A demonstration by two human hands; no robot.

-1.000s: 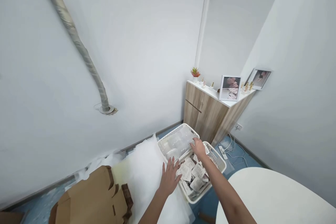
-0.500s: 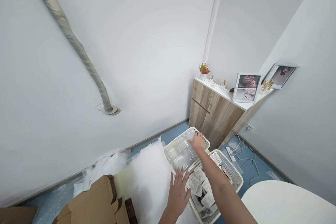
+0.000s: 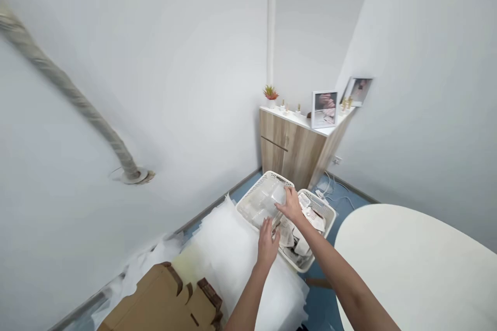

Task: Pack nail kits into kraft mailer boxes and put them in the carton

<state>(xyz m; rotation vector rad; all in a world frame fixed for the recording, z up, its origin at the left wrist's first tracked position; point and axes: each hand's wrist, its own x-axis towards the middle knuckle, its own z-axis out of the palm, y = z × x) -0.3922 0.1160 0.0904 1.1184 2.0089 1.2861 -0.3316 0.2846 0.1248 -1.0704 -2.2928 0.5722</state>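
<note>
A white perforated basket (image 3: pixel 248 194) stands on the floor, holding several clear plastic boxes (image 3: pixel 259 201). My right hand (image 3: pixel 290 206) reaches over its right side, fingers curved at the edge of the clear boxes, thumb apart. At the near end, my left hand (image 3: pixel 268 244) has its fingers bent over the boxes and its thumb spread away. Both hands look open; whether the fingertips press on the plastic is hard to see. Beside it, partly under my right forearm, a second white basket (image 3: pixel 330 217) contains white printed packets (image 3: pixel 285 232) and other small items.
White foam sheets (image 3: pixel 223 248) lie left of the baskets, with a flattened cardboard box (image 3: pixel 155 300) nearer me. A round white table (image 3: pixel 407 258) stands at right. Behind are a wooden cabinet (image 3: pixel 295 145) with a picture frame (image 3: pixel 324 109) on top and cables (image 3: pixel 337 191) on the floor.
The view has swung right and pulled back. My left hand has moved forward to the near end of the clear boxes, its fingers more bent. My right hand has shifted slightly toward them.
</note>
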